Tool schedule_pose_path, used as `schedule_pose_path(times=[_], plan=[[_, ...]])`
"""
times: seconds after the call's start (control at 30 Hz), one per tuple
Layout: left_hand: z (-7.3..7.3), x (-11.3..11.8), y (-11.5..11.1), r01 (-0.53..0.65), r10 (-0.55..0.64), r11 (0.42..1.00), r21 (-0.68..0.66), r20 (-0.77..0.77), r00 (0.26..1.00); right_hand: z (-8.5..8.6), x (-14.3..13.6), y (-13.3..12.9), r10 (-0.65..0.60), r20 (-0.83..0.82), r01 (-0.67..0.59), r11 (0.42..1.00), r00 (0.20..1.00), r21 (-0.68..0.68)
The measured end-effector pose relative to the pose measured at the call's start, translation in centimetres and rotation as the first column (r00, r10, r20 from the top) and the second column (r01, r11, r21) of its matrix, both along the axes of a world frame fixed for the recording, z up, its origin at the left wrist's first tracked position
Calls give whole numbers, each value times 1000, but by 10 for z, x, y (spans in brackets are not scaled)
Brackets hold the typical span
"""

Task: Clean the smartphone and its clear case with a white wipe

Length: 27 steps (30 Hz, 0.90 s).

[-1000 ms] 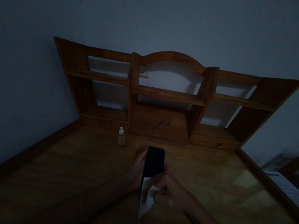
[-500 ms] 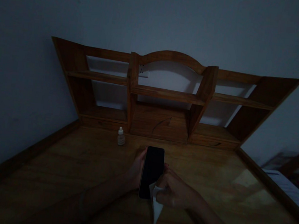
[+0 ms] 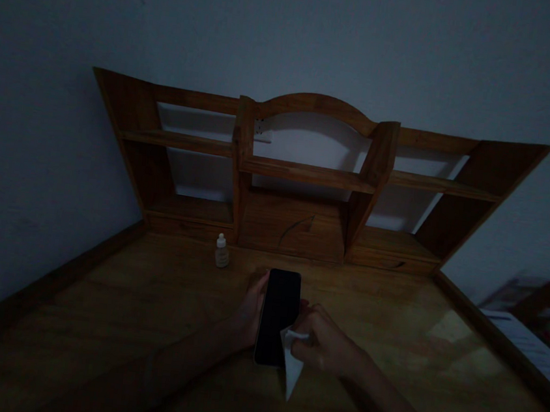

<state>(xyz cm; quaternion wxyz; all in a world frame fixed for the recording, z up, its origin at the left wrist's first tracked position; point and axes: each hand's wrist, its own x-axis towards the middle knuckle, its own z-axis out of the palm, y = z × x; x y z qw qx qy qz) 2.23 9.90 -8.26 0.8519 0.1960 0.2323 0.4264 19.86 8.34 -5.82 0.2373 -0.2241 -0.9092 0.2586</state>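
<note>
A black phone (image 3: 277,318) is held upright in the lower middle, its dark face toward me. My left hand (image 3: 250,311) grips it along the left edge, with fingertips also showing at the right edge. Beside the phone's lower right, my right hand (image 3: 317,343) is closed on a white cloth or tissue (image 3: 292,368), whose pointed end hangs down. The cloth's upper part lies against the phone's right side.
The wooden desk (image 3: 161,299) carries a small clear bottle (image 3: 221,255) with a white cap, left of the phone. A wooden shelf unit (image 3: 308,173) stands along the back. Papers (image 3: 530,347) lie beyond the right edge.
My right hand has moved slightly up and to the right with the white cloth. The phone and my left hand stay nearly where they were.
</note>
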Motion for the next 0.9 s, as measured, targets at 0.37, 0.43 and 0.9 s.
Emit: schedule_pose_path(times=[0.37, 0.43, 0.9], plan=[[6, 0, -4, 15, -15, 999, -50, 4, 1000, -21, -5, 6, -88, -105, 89, 996, 991, 3], [6, 0, -4, -4, 3, 998, -58, -12, 1000, -20, -5, 7, -113, -115, 114, 994, 987, 3], [-8, -1, 1, -21, 20, 1000, -21, -41, 999, -12, -6, 7, -401, -259, 432, 899, 879, 75]])
